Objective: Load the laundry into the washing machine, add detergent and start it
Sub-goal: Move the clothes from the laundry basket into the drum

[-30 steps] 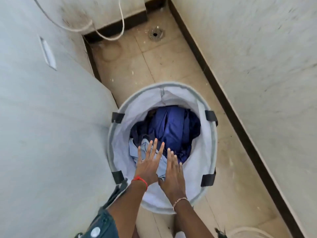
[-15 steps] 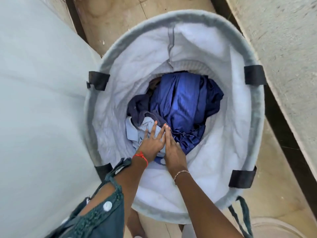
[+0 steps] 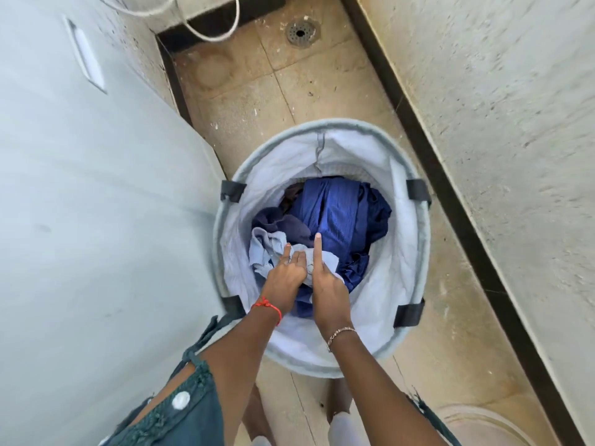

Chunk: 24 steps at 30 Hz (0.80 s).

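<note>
View looking down from the head. Both hands meet inside a round fabric basket (image 3: 402,259) that stands on a tiled floor (image 3: 257,101). The left hand (image 3: 283,281), with a red thread at the wrist, pinches a crumpled pale cloth (image 3: 267,243) between thumb and curled fingers. The right hand (image 3: 330,289), wearing a bead bracelet, touches the left and grips the same cloth with its lower fingers, while its index finger points straight out. The pale cloth bunches under and just left of the grip. A dark blue cloth (image 3: 335,207) lies just beyond the fingertips and to their right, filling the rest of the basket; the pointing finger lies over its edge. A large white appliance (image 3: 96,220) stands left of the grip, touching the basket rim. A rough wall (image 3: 499,91) runs to the right. Well beyond the grip, a floor drain (image 3: 300,33) and a loop of white hose (image 3: 209,33).
</note>
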Each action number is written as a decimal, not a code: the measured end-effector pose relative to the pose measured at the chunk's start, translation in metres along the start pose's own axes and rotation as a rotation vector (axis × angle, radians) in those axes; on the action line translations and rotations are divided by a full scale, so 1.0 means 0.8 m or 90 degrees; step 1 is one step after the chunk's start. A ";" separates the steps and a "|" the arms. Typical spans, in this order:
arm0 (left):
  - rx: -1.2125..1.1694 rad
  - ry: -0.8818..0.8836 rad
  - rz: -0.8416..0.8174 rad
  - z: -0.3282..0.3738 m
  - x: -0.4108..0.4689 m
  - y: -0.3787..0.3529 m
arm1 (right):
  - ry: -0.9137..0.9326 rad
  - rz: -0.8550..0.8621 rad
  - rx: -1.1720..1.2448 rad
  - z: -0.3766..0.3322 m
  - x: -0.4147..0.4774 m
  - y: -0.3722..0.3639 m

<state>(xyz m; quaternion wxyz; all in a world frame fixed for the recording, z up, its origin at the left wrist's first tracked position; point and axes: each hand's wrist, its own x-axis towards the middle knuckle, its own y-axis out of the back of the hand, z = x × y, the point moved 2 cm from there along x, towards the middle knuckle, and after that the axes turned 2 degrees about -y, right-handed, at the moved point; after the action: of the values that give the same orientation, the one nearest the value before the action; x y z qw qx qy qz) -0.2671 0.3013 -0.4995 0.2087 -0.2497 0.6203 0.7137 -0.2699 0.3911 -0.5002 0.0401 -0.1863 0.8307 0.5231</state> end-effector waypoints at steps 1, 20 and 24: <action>-0.038 0.015 0.024 0.004 -0.014 0.022 | 0.006 0.015 0.012 -0.010 -0.003 0.025; -0.335 -0.144 1.022 0.009 -0.563 0.540 | 0.509 0.457 0.287 -0.386 -0.234 0.592; -0.159 -0.098 1.137 -0.060 -0.652 0.568 | 0.613 0.406 0.369 -0.493 -0.268 0.597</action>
<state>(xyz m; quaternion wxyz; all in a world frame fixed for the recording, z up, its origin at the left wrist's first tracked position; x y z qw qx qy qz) -0.1272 0.1946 0.1712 -0.4108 0.3522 0.4853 0.6868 -0.1886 0.2831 0.1411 -0.4458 -0.1258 0.8778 0.1218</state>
